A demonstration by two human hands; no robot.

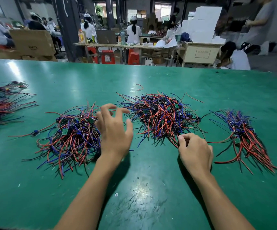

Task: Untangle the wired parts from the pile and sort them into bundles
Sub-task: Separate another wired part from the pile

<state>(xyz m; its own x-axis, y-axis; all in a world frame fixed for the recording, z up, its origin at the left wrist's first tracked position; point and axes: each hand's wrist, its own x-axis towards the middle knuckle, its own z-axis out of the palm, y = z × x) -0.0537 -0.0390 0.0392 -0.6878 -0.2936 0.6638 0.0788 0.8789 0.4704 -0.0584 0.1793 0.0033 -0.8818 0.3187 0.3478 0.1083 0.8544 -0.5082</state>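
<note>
Starting at the left edge of the green tabletop [151, 188], a combed-out bundle [0, 103] of red, blue and black wires is seen, laid flat as if already sorted. Next to the right, a loose heap [69, 138] of wired parts is spread out, with one stray part [35, 133] lying just beside it. The left hand [114, 131] is held over the gap between this heap and the middle pile [161, 118], its fingers spread and lightly curved, with nothing gripped; it seems poised to steady or reach into the wires. At the near edge of the middle pile, a few wire ends are pinched by the right hand [195, 151] between thumb and fingertips, probably so one part can be drawn free. Toward the right edge, a tidy bundle [245, 138] is laid with its wires aligned, likely the sorted stack.
</note>
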